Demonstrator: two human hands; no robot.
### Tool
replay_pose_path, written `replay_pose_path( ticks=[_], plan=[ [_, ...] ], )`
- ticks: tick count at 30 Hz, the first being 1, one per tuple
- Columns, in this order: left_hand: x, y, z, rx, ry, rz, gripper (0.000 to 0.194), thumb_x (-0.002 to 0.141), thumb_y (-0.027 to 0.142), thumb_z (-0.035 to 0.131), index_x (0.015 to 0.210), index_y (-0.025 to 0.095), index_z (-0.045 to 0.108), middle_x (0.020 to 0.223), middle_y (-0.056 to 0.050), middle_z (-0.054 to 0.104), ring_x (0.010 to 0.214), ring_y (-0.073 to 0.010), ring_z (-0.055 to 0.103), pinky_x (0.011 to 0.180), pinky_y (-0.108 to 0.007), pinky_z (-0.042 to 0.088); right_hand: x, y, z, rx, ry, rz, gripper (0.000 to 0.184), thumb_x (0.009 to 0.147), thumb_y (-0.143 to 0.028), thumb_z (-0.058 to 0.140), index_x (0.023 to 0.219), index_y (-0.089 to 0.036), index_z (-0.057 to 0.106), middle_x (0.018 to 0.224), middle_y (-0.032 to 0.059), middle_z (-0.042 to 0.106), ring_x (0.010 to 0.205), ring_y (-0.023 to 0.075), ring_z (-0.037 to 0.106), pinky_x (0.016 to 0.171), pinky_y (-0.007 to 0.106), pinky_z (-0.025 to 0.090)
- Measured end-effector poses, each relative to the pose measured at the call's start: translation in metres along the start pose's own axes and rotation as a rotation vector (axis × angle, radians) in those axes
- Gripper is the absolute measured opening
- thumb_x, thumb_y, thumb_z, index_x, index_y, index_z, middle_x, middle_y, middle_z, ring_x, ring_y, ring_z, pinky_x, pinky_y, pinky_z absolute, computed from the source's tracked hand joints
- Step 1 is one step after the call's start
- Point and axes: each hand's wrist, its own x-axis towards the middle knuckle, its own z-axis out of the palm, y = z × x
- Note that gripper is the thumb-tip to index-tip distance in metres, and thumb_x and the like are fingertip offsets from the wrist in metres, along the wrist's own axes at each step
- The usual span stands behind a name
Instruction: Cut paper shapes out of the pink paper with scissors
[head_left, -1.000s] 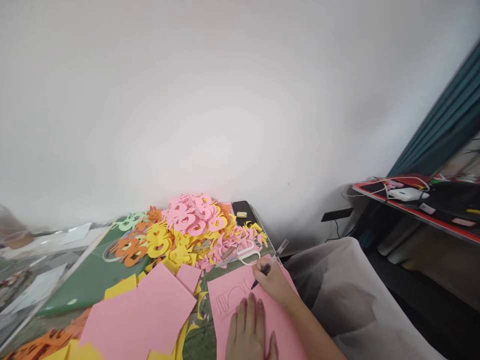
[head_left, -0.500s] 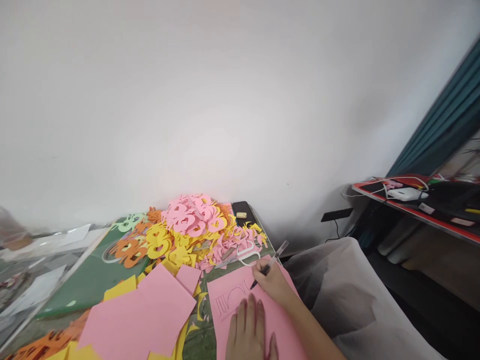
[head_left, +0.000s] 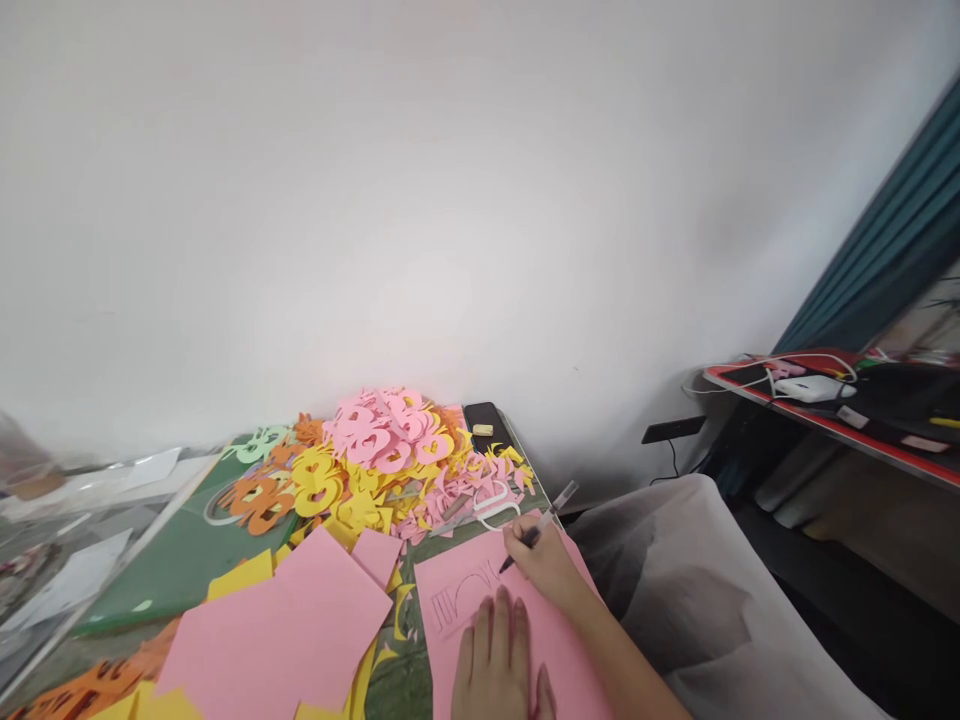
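Pen tip (head_left: 502, 567) edged slightly left: the right hand (head_left: 547, 565) kept its clenched grip on the clear-barrelled pen (head_left: 553, 515), while the released left hand (head_left: 493, 665) lay flat on the light, floppy pink paper sheet (head_left: 450, 590) on the desk (head_left: 397, 690), best pinned there by its broad face.

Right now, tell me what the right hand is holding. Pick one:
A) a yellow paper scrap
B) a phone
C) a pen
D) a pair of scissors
C. The right hand grips a clear-barrelled pen, its dark tip at the pink sheet.
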Motion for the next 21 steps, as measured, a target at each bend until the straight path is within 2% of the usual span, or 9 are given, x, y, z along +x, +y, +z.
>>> replay_pose_path(
  ticks=[7,14,21],
  plan=[
    [-0.0013,0.0002,0.0008,0.013,-0.007,-0.004,0.041,0.069,0.023,0.045,0.109,0.02,0.055,0.112,-0.003,0.059,0.1,-0.0224,0.051,0.078,-0.034,0.04,0.0005,0.0001,-0.0003,0.006,0.111,0.014,0.032,0.071,-0.031,0.042,0.048,-0.022,0.022,0.043,-0.0058,0.027,0.046,0.0117,0.032,0.046,0.023,0.028],
    [-0.0001,0.0006,-0.0004,0.009,-0.012,-0.006,0.042,0.067,0.022,0.045,0.108,0.02,0.056,0.111,-0.004,0.059,0.1,-0.0233,0.051,0.079,-0.035,0.04,0.0014,0.0035,0.0034,0.015,0.09,-0.003,0.035,0.068,-0.031,0.048,0.045,-0.021,0.022,0.044,-0.006,0.029,0.044,0.0102,0.032,0.045,0.023,0.027],
    [-0.0002,0.0006,-0.0015,0.017,-0.025,-0.008,0.044,0.066,0.018,0.044,0.108,0.021,0.055,0.11,-0.003,0.06,0.099,-0.0222,0.052,0.077,-0.034,0.042,0.0009,0.0078,-0.0014,0.031,0.282,0.036,0.036,0.074,-0.034,0.045,0.047,-0.022,0.025,0.043,-0.0065,0.027,0.044,0.0103,0.032,0.045,0.023,0.029]
  ],
)
